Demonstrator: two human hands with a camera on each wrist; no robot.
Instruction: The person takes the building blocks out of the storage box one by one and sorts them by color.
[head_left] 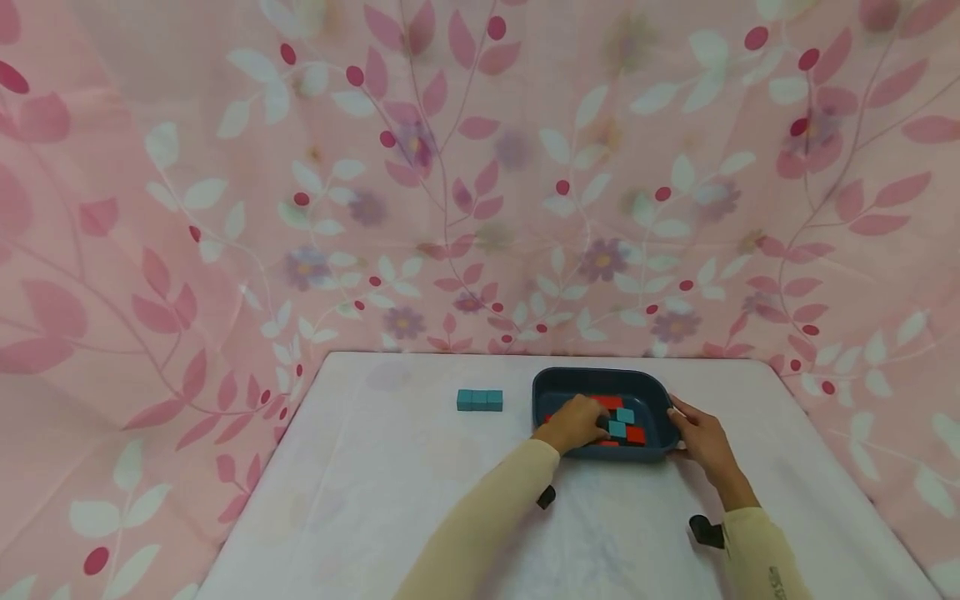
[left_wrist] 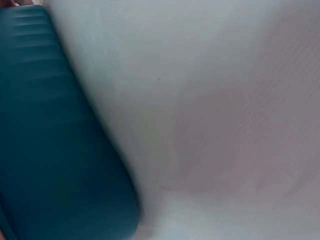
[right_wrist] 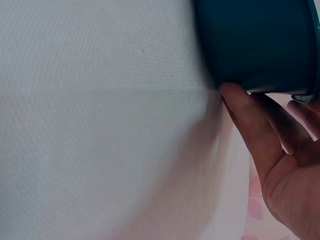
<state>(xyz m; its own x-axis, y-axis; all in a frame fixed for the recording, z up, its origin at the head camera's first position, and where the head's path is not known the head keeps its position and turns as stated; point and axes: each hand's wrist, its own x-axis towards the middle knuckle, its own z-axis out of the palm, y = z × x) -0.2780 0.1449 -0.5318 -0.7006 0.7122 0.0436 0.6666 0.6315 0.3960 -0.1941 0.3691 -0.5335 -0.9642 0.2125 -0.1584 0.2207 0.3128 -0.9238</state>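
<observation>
A dark blue rectangular tray [head_left: 617,455] with rounded corners stands on the table, holding several red blocks [head_left: 635,435] and teal blocks [head_left: 626,415]. My left hand [head_left: 576,423] reaches over the near rim into it, fingers down among the blocks; its fingertips are partly hidden, so whether it pinches a block is unclear. With my right hand [head_left: 703,437] I grip the tray's right end, thumb at the rim and fingers lower down. In the right wrist view, fingers of the right hand [right_wrist: 280,145] touch the tray [right_wrist: 255,45]. The left wrist view shows only the tray's outer wall [left_wrist: 65,140].
Left of the tray, a short row of teal blocks [head_left: 480,400] lies on the white-covered table [head_left: 360,467]. Pink floral cloth [head_left: 480,208] hangs behind the table and at both sides. Black wrist devices [head_left: 707,532] stick out by the sleeves.
</observation>
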